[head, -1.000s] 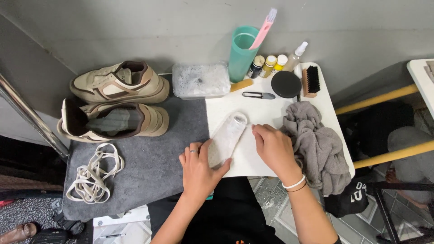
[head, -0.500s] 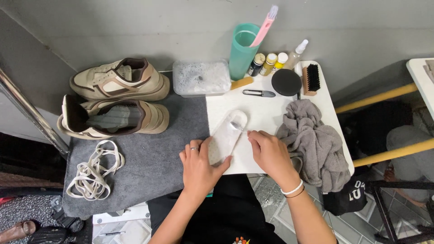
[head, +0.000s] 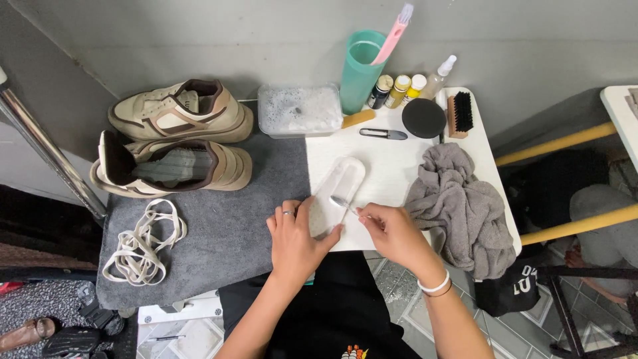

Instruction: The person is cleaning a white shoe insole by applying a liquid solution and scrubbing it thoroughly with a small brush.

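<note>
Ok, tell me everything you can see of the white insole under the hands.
The white insole is long, flat and rounded at its ends, pale with a slightly raised rim, and looks like foam or fabric. It lies flat on the white sheet, toe end pointing up and right towards the clippers. The left hand presses its near end; the right hand pinches a small thin thing against its middle, too small to identify.
</note>
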